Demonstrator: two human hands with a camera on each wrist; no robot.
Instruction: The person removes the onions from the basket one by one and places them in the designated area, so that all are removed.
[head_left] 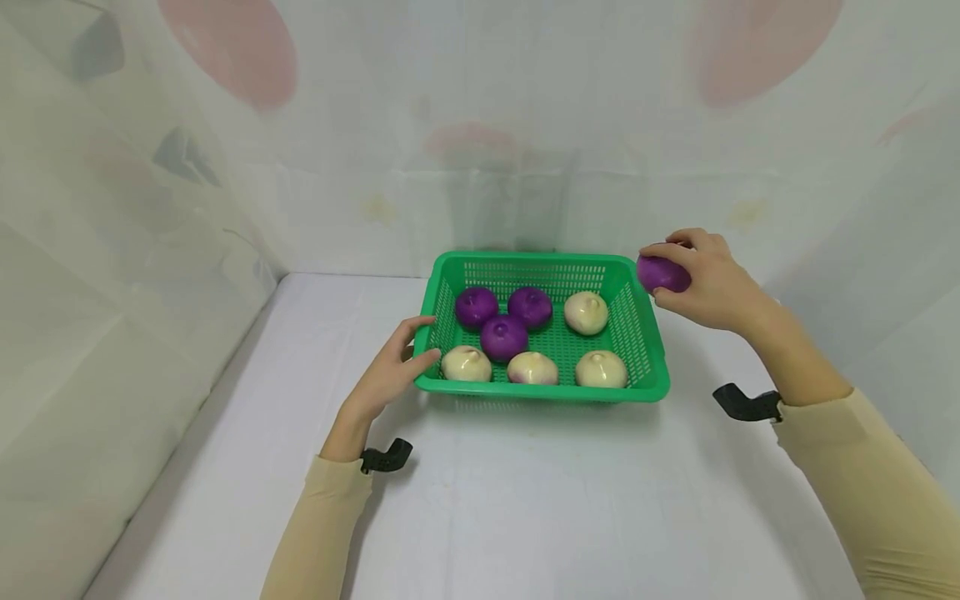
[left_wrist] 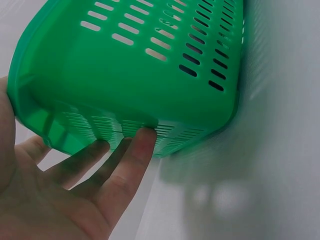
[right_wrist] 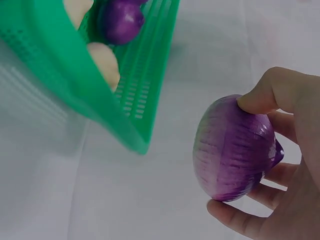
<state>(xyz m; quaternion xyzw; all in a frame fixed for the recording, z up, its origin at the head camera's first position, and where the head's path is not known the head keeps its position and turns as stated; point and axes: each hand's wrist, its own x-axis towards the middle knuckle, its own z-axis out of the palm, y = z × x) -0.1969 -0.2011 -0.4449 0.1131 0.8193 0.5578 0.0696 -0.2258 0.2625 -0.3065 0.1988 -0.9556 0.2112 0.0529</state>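
A green plastic basket (head_left: 540,393) with slotted walls stands on the table. Inside it lie three purple onions (head_left: 504,337) and several shiny, cream-white, onion-shaped bulbs (head_left: 586,312). My left hand (head_left: 393,367) holds the basket's left end, with thumb and a finger at the rim. In the left wrist view, fingertips (left_wrist: 145,137) touch the slotted outer wall. Beyond the basket's right end, my right hand (head_left: 708,283) grips another purple onion (right_wrist: 232,150) in the air, thumb on one side and fingers round the other. That onion is apart from the basket.
A white cloth covers the table (head_left: 525,500). Behind it hangs a pale curtain (head_left: 480,100) with faded pink shapes, and patterned sheeting (head_left: 112,292) closes the left side. A black strap mount (head_left: 750,404) sits on the right wrist, another (head_left: 388,456) on the left.
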